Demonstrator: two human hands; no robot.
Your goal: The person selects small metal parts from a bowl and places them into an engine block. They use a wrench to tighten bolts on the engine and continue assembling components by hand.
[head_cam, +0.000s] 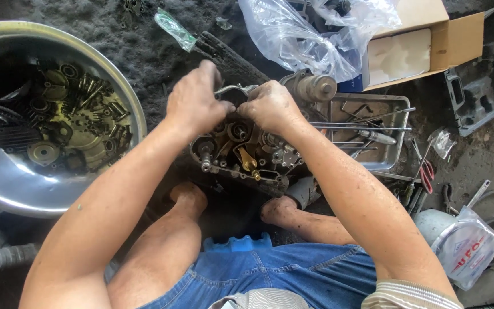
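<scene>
Two hands meet over the far edge of an open engine case [241, 154], which sits on the dark floor between the person's bare feet. Farthest left is a big metal basin [7, 183] with gears and small oily parts lying in dark liquid, well apart from the work. Next comes the left hand [194, 103], curled with its fingers bent down at the case's far rim; what it pinches, if anything, cannot be told. Touching it at the thumb, the right hand [270, 106] is closed in a loose fist over the same spot, its grip hidden too. Both hands lie about equally near that spot, above the exposed shafts and a brass-coloured part [249, 161], and the case's long axis runs left to right beneath them. Just right of the case stands a shallow metal tray [398, 103] holding long rods. Beyond it are a clear plastic bag [304, 34] and an open cardboard box [458, 40].
</scene>
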